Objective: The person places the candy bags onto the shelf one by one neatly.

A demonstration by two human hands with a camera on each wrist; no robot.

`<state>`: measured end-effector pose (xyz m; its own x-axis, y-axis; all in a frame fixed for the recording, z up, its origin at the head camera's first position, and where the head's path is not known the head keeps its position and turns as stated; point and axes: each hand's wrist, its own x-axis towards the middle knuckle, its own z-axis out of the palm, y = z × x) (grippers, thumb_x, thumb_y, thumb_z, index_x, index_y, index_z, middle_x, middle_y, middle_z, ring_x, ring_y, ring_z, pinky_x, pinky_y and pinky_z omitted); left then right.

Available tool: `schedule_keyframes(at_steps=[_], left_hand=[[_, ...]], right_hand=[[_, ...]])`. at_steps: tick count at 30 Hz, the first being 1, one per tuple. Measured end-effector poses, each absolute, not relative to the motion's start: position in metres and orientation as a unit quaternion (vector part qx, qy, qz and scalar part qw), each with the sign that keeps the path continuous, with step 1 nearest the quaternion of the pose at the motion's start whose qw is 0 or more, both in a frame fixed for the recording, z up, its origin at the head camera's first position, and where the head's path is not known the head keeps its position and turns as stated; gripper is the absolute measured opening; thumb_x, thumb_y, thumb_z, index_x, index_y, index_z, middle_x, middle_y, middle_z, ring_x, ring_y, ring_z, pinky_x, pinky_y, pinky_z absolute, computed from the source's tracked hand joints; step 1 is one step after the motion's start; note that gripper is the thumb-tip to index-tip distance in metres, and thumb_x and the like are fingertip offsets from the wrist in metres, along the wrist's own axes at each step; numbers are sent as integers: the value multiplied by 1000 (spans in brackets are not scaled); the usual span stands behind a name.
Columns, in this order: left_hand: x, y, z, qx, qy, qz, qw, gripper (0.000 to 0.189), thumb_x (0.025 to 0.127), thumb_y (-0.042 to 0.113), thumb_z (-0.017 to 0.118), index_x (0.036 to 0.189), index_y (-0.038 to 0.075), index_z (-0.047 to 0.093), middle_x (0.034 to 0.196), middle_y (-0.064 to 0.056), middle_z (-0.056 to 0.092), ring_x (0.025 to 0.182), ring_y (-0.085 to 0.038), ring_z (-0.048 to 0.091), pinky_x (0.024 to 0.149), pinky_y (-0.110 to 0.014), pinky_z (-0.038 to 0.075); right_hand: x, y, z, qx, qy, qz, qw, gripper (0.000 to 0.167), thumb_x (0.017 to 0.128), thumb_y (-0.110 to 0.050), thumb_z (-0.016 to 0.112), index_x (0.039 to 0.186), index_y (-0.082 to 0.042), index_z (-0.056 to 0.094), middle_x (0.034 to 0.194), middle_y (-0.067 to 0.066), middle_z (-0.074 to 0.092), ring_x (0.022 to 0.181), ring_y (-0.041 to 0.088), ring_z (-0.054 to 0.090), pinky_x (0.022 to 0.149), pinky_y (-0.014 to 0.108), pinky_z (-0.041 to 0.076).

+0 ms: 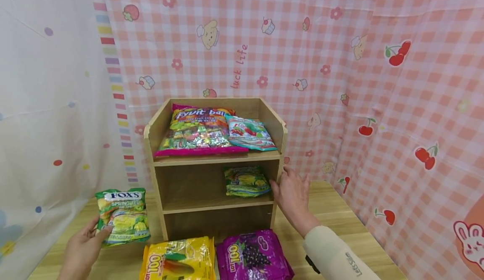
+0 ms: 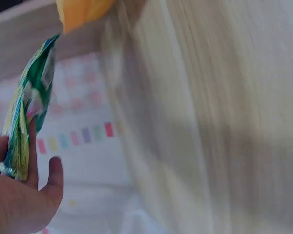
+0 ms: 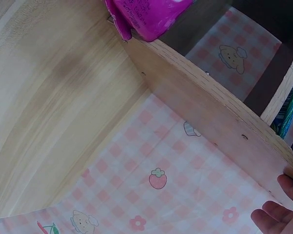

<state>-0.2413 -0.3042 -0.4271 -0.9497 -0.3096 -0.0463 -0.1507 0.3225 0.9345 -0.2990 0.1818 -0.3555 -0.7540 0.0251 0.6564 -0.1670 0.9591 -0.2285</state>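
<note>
My left hand [image 1: 85,242] pinches the lower left of a green Fox's Spring Tea candy bag [image 1: 124,217], thumb in front, left of the shelf. The left wrist view shows that bag [image 2: 31,102] edge-on between the fingers. My right hand [image 1: 293,194] is at the front edge of the wooden shelf's [image 1: 219,160] right side panel, fingers loosely spread. In the right wrist view its fingertips [image 3: 273,214] are beside the outer face of that panel. Another green candy bag [image 1: 247,182] lies at the right of the middle tier, close to this hand.
On the top tier lie a large Fruit Ball candy bag [image 1: 202,130] and a smaller light-blue bag [image 1: 250,133]. In front of the bottom tier are a yellow Lot 100 bag [image 1: 179,259] and a purple one [image 1: 253,255]. Patterned cloth [image 1: 234,53] hangs behind the table [image 1: 336,217].
</note>
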Motion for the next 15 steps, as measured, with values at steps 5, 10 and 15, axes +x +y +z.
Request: schedule_keyframes(at_steps=[5,10,15], left_hand=[[-233,-275,-417,120,-807,-538,214,59,103,23,54,152,0,32,136,-23,48,79,23,49,69,-3,44],[-228,-255,-406,130,-794,-526,277,52,101,22,57,149,9,42,138,-18,52,90,19,52,70,-1,42],[-225,-244,-401,132,-775,-516,340,48,100,23,59,146,12,49,134,-10,58,96,15,52,71,-1,40]], right_hand=[[-299,182,-356,36,-927,141,345,36,91,-29,73,99,6,70,131,19,60,113,41,60,108,70,21],[-299,183,-356,38,-928,141,343,38,91,-30,72,103,6,70,131,20,60,113,41,60,108,70,21],[-299,183,-356,39,-928,141,343,38,91,-30,73,105,6,70,131,20,60,114,41,60,108,71,20]])
